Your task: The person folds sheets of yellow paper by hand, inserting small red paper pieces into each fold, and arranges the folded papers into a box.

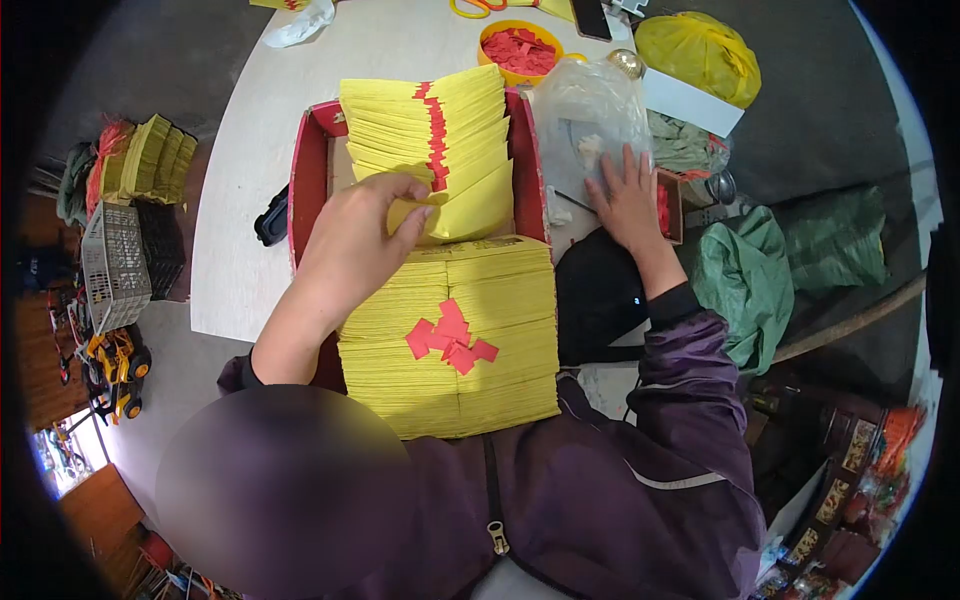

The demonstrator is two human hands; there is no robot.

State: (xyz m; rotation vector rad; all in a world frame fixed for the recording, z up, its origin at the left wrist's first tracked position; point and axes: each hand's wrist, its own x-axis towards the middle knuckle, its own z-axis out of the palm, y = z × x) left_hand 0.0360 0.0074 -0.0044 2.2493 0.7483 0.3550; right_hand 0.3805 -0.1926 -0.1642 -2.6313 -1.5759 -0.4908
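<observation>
My left hand (365,225) is over the yellow paper sheets (465,205) fanned out in a red box (525,150). Its thumb and index finger are curved, with a small gap between their tips, close to the front sheet. A jagged line of red paper pieces (436,130) runs down the fanned sheets. Nearer my body is a thick stack of yellow paper (510,300), with several loose red paper pieces (452,335) lying on top. My right hand (628,195) lies flat with fingers spread at the lower edge of a clear plastic bag (600,105).
A yellow bowl of red pieces (518,52), a phone (591,18) and orange-handled scissors (475,8) are at the table's far side. A yellow bag (700,55) stands right of them. A black item (597,290) lies beside the stack; a dark object (272,217) sits left of the box.
</observation>
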